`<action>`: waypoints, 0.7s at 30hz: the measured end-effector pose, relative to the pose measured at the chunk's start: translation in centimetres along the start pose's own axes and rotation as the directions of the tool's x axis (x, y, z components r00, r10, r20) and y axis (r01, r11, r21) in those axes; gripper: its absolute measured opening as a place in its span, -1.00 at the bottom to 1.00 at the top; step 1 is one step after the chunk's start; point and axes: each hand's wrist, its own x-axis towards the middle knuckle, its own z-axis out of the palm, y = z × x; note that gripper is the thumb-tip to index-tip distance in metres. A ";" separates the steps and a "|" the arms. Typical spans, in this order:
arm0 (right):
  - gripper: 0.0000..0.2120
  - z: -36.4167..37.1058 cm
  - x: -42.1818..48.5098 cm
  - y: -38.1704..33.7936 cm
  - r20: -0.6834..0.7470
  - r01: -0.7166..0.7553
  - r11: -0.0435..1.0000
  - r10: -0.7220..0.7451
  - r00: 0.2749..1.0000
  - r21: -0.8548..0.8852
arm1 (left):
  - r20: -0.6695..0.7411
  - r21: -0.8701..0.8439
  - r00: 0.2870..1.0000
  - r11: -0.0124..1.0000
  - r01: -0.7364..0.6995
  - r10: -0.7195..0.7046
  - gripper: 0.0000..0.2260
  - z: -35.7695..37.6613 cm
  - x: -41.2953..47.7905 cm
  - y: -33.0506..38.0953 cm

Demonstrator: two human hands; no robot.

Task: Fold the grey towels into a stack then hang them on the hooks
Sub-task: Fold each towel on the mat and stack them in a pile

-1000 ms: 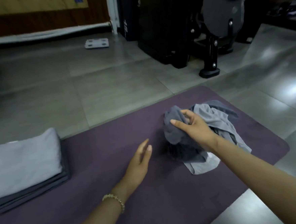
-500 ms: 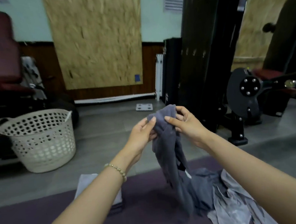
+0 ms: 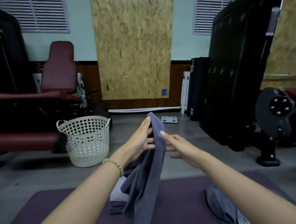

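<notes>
- a dark grey towel (image 3: 153,172) hangs lengthwise in the air in front of the person, its top corner raised and its lower part trailing down towards the purple mat (image 3: 181,197).
- the left hand (image 3: 142,140) grips the towel near its top, the thumb and fingers pinching the cloth between them.
- the right hand (image 3: 179,146) is spread, fingers straight; its index fingertip touches the towel's right edge just below the left hand's grip, and it clasps nothing.
- a beaded bracelet (image 3: 115,164) sits on the left wrist.
- a folded stack (image 3: 117,199) of grey towels, lighter on top and darker beneath, lies on the mat behind the hanging towel, partly hidden by it and by the left forearm.
- a heap of loose towels (image 3: 220,204) lies on the mat at the lower right, under the right forearm.
- a white perforated basket (image 3: 87,140) stands on the grey tiled floor to the left, beyond the mat.
- a small flat scale (image 3: 169,119) lies on the floor farther back, near the wall.
- a maroon padded bench (image 3: 58,69) stands at the left and a black weight machine (image 3: 242,70) at the right.
</notes>
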 end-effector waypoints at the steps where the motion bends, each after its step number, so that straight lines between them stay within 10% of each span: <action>1: -0.15 0.8 -0.1 0.2 0.082 -0.046 0.999 0.044 0.996 0.028 | -0.011 -0.028 1.000 1.000 -0.010 0.009 -0.49 -0.2 -0.5 0.0; 12: -0.58 3.1 -0.4 -7.7 -0.001 0.184 0.928 -0.195 0.981 0.324 | -0.370 0.237 0.890 0.954 -0.185 0.265 -0.72 -5.2 -4.8 3.4; 21: -0.58 2.2 0.3 -9.1 -0.044 0.250 0.957 -0.246 0.968 0.146 | -0.066 0.190 0.996 0.981 -0.046 0.059 -0.60 -3.4 -5.9 -1.0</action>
